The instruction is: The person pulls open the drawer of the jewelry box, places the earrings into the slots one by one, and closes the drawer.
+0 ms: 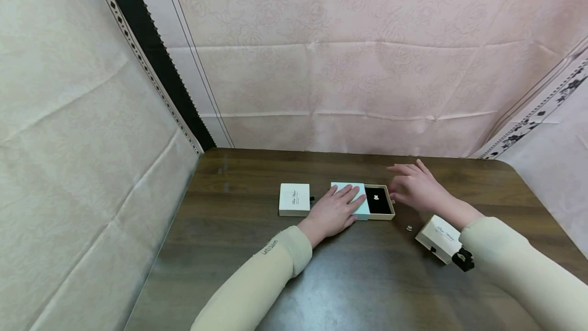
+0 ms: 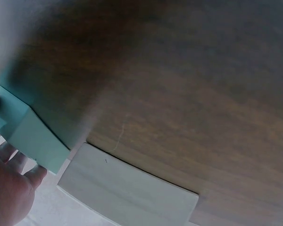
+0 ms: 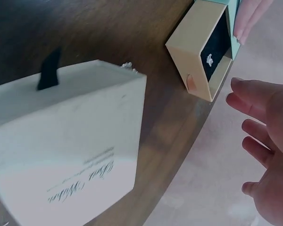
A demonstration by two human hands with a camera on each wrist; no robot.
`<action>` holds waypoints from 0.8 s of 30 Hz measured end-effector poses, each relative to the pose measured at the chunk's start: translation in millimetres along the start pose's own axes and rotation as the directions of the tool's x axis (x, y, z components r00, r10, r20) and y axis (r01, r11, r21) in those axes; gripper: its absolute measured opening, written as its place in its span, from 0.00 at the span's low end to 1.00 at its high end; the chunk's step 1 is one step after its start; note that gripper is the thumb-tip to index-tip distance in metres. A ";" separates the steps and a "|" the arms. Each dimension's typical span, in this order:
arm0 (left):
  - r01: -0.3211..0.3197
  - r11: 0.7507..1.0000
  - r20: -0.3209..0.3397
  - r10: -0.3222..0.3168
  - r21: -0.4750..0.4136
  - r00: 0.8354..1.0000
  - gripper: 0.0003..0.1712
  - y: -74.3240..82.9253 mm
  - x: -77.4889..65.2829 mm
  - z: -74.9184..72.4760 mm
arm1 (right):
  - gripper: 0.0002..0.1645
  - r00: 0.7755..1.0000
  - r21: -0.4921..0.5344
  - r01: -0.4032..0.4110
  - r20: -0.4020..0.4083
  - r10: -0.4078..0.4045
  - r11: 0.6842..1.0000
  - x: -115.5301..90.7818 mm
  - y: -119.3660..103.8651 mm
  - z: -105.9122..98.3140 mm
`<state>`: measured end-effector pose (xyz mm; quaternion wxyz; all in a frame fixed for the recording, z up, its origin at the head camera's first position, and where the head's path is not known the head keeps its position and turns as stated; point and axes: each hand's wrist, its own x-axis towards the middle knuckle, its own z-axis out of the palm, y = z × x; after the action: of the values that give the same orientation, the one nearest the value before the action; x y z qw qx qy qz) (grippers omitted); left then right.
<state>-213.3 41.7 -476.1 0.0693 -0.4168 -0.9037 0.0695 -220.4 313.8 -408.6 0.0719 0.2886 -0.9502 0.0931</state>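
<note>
My left hand (image 1: 334, 211) rests, fingers spread, on the light teal sleeve (image 1: 363, 215) of a small gift box. From the sleeve's right end sticks out a cream drawer (image 1: 381, 216) with a black lining. On that lining sits a small silver jewellery piece (image 3: 210, 60). Just beyond the drawer's outer end hovers my right hand (image 1: 418, 188), its fingers loosely bent with nothing between them. A pale pull tab (image 3: 191, 83) shows on the drawer's end, close to those fingertips. Another tiny silver piece (image 1: 409, 228) lies on the wooden table, below the right hand.
A white box (image 1: 294, 198) with dark script and a black tab lies left of the teal one. Under the right forearm a second white box (image 1: 438, 236) sits askew, a black item (image 1: 463, 259) at its near end. Patterned cloth (image 1: 344, 91) hangs behind the table.
</note>
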 end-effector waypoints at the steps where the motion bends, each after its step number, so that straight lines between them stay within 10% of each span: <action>1: -0.001 1.000 -0.002 0.001 0.000 1.000 0.35 0.1 -0.1 0.1 | 0.09 1.000 -0.005 0.002 -0.005 -0.002 1.000 -2.3 0.6 -0.8; 24: 0.001 1.000 0.001 -0.001 -0.004 1.000 0.35 0.2 -1.0 -1.0 | 0.12 0.999 -0.039 -0.003 0.049 0.005 0.999 -44.6 2.7 -2.8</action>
<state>-212.3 41.2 -475.2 0.0679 -0.4164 -0.9041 0.0678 -185.0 340.4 -414.7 0.0541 0.2873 -0.9539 0.0676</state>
